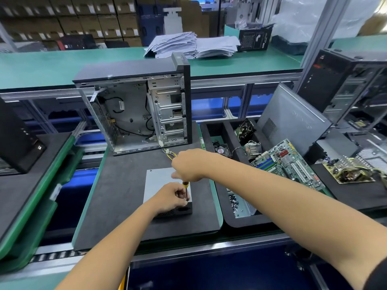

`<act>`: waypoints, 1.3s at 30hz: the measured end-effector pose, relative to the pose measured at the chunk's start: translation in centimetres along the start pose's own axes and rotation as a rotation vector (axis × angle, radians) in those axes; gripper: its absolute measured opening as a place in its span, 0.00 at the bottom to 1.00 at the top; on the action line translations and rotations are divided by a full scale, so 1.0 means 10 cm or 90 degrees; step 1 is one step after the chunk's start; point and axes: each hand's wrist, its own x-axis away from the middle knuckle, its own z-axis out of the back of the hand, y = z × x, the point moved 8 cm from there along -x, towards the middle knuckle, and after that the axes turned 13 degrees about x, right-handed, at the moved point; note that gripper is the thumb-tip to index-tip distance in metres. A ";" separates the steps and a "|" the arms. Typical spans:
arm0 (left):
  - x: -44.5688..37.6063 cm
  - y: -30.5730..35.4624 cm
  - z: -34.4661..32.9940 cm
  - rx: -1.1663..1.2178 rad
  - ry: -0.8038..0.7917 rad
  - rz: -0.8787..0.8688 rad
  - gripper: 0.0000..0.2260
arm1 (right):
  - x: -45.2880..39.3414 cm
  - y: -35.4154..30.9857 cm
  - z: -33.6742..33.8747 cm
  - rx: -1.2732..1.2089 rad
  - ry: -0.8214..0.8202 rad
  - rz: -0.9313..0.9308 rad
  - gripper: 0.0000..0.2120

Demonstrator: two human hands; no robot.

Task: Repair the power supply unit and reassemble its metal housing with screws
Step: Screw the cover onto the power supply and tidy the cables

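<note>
The right hand point(188, 166) is closed in a fist round the yellow handle of a screwdriver point(185, 190), whose thin dark shaft stands nearly upright with its tip at the near right corner of the power supply unit point(161, 183). The left hand point(172, 197) rests on that same corner, fingers curled in close to the tip — it seems to pinch a screw there, though anything so small is hidden behind the fingertips. The unit is a flat-topped box of smooth grey sheet metal with a darker vented front face, lying on a matte black foam mat point(121, 185). Behind it stands an open computer case point(136, 105) — bare stamped steel inside, black cables loose. To the right, a black tray point(240, 220) holds small dark screws, and a green motherboard point(287, 164) leans across its edge
</note>
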 end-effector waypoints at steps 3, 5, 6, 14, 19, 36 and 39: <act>0.00 0.00 0.00 -0.002 -0.004 -0.003 0.04 | 0.00 -0.06 -0.04 -0.021 -0.038 0.052 0.04; 0.00 0.00 0.00 0.003 -0.003 -0.004 0.03 | 0.00 -0.06 0.01 0.018 -0.002 0.050 0.02; 0.00 0.02 0.00 0.003 0.000 -0.009 0.03 | 0.01 -0.05 0.06 0.030 0.025 0.035 0.07; 0.05 0.09 -0.01 0.003 -0.005 -0.015 0.08 | -0.02 0.01 -0.04 -0.009 0.006 0.001 0.11; 0.04 0.07 -0.01 -0.009 -0.004 -0.008 0.04 | -0.02 -0.11 -0.02 -0.004 -0.011 0.054 0.11; 0.05 0.10 0.00 -0.015 0.006 -0.027 0.07 | -0.02 0.00 0.04 0.057 0.008 -0.008 0.15; 0.04 0.07 -0.01 -0.013 -0.005 -0.019 0.08 | -0.04 -0.01 -0.07 0.040 -0.025 0.004 0.16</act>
